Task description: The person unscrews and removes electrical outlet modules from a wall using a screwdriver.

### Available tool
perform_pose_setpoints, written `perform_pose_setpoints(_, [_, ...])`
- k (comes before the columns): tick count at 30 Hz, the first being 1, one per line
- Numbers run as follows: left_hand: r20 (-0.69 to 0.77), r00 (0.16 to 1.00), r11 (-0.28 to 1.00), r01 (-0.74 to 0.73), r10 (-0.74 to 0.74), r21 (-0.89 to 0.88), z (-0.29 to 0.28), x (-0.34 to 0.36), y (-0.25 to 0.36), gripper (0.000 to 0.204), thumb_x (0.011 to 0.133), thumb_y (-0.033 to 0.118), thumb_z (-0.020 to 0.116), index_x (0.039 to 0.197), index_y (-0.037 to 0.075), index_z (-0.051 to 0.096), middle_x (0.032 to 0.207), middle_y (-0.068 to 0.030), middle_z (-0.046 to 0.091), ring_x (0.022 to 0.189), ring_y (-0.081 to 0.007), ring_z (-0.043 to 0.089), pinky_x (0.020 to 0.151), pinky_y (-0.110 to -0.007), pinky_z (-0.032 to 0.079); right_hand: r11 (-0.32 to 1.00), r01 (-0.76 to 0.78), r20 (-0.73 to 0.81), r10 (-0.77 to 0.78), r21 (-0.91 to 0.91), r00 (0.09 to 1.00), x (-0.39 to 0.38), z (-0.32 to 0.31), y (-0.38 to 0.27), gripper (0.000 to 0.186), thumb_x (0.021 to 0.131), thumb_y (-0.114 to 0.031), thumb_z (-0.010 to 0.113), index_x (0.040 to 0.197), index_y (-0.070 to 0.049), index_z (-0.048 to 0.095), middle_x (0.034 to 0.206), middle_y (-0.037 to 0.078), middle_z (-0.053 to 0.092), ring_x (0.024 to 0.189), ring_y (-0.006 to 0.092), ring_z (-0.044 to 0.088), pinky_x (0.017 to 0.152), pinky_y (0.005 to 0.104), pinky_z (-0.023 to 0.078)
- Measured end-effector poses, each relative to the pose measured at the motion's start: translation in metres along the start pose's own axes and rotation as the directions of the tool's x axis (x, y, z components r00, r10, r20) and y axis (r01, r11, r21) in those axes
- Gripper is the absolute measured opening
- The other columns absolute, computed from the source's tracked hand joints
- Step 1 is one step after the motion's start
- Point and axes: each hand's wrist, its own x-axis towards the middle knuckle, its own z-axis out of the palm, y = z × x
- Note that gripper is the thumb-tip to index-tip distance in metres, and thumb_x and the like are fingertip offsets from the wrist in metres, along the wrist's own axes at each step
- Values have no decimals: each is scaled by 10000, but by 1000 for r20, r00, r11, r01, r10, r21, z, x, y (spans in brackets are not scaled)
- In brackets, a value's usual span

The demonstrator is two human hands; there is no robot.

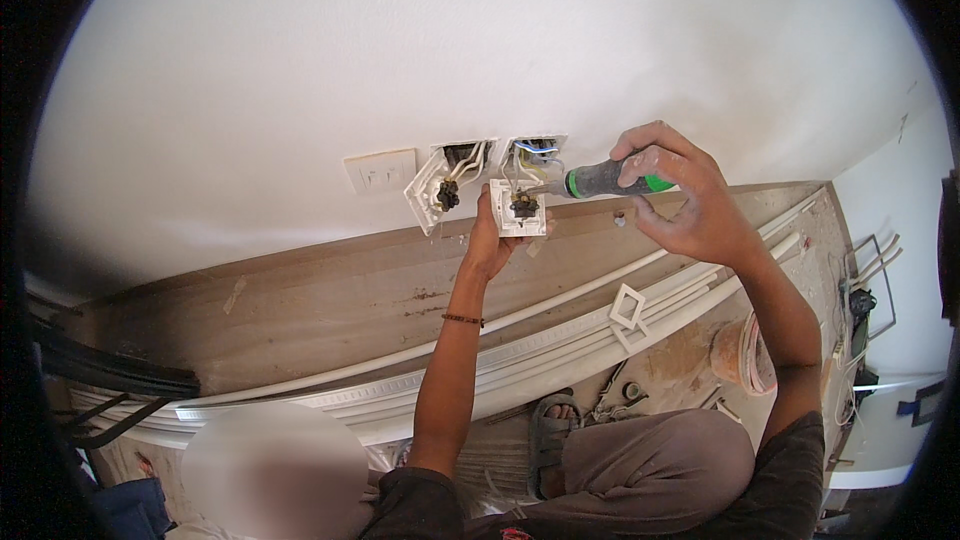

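My left hand point(486, 243) grips a white wall socket point(504, 224) by its edge, its back with the dark terminal part turned toward me. Wires, one of them blue, run from it up into an open wall box point(538, 148). In my right hand point(692, 192) is a screwdriver point(596, 180) with a black and green handle, its shaft pointing left at the socket's terminals. Whether the tip touches a screw is too small to tell. Just left, a second white socket point(425, 192) hangs tilted by its wires from another open box point(464, 154).
A white switch plate point(380, 172) is fixed to the wall further left. Long white trunking strips point(560, 348) lie along the floor, with two square white frames point(627, 306) on them. A pinkish bucket point(741, 354) stands at right; black tubing point(110, 365) lies at left.
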Motion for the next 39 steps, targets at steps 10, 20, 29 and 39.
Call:
perform_pose_setpoints(10, [-21,1000,1000,-9,10,21,-1,3,-3,697,1034,560,125,1317,22,465,1081,-201,680,940,-295,710,659,-319,492,1000,7,36,-8,27,999,6,1,0,289,672,117,609,925,-18,575,1092,101,570,1014,248,602,871,337,496])
perform_pose_setpoints(20, [-52,999,1000,1,0,21,2,3,-5,714,1028,585,107,1295,50,498,1031,-178,712,899,-271,721,603,-275,436,986,-9,87,24,-169,996,13,0,-8,250,775,0,683,1009,-24,598,1049,130,569,941,277,606,826,360,500])
perform_pose_setpoints(29, [-19,1000,999,10,-9,46,-2,1,-3,664,1036,560,165,1367,37,405,1159,-184,626,991,-335,685,804,-434,590,926,-55,179,130,-373,975,24,-9,-8,282,881,-157,688,1126,-41,611,978,156,533,836,311,590,738,399,486])
perform_pose_setpoints(39, [-77,997,998,30,-26,51,-3,1,-4,724,1025,583,127,1340,25,464,1085,-212,679,923,-312,712,765,-399,572,923,-175,43,202,-343,978,32,-5,-6,237,873,-135,678,1079,-40,609,936,135,519,827,294,553,755,392,462])
